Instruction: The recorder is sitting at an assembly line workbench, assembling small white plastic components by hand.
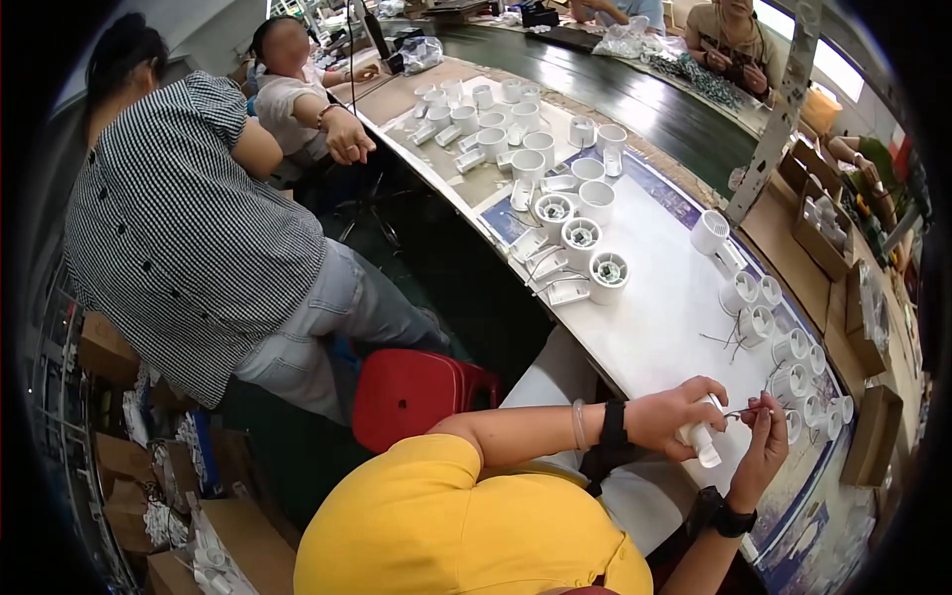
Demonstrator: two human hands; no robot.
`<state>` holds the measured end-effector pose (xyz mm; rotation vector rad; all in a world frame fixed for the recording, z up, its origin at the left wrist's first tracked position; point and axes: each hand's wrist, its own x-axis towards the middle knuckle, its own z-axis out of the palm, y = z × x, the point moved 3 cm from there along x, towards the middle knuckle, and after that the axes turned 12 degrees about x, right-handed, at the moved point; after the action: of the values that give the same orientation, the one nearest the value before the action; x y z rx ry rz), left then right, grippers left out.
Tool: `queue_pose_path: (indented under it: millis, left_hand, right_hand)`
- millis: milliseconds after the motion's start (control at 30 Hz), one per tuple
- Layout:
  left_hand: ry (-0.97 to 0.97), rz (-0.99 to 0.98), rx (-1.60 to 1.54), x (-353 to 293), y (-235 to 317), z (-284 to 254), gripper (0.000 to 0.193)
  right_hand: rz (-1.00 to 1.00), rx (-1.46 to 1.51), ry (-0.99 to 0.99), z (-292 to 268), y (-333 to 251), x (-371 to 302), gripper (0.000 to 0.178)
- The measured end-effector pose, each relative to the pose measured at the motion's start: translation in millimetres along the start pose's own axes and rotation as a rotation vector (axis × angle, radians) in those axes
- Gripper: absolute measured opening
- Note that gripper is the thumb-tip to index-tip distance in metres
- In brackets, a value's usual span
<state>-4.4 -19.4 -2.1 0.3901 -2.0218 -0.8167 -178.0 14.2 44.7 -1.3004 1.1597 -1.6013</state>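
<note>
Head cam: left hand (666, 420) has its fingers curled narrow round a white fitting (704, 446), one end of it poking out past the fingers on the near side. Right hand (758, 451) is just beside it, to the right, thumb + fingertips pinched tog. on thin wires (736, 413) btwn the two hands; wire ends too small to tell. Fitting's held up at the near end of the white worktable (659, 307). Black wristband (614, 423) on left wrist, w/ a pale bangle (579, 424) next to it; dark watch (735, 521) on right wrist.

Just beyond the hands, along the table's right side: a cluster of white cups (756, 323), some w/ thin leads trailing. Farther left, a big group of white housings (539, 147); the nearest three, incl. the round unit (609, 270), show green bits inside, w/ small white blocks (568, 292) wired alongside.

Far side: dark conveyor belt (516, 59). Right edge: cardboard trays (873, 436). Left of table: red stool (407, 399), + a co-worker in a checked shirt (198, 188) standing behind it.
</note>
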Motion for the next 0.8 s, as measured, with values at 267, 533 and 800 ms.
queue_pose_path:
  millis: [267,533,800]
  left_hand:
    - [0.107,0.011,0.077,13.5,-0.1,-8.3,0.047]
    - [0.067,-0.095,-0.003,4.6,-24.6,-0.3,0.049]
    - [0.043,-0.181,-0.079,-1.2,-31.6,7.3,0.047]
  right_hand:
    - [0.074,0.355,0.346,-59.5,3.2,-14.6,0.031]
    - [-0.403,0.881,0.42,-164.9,-69.9,-35.6,0.019]
    - [-0.582,0.951,0.444,-210.3,-117.8,-95.2,0.018]
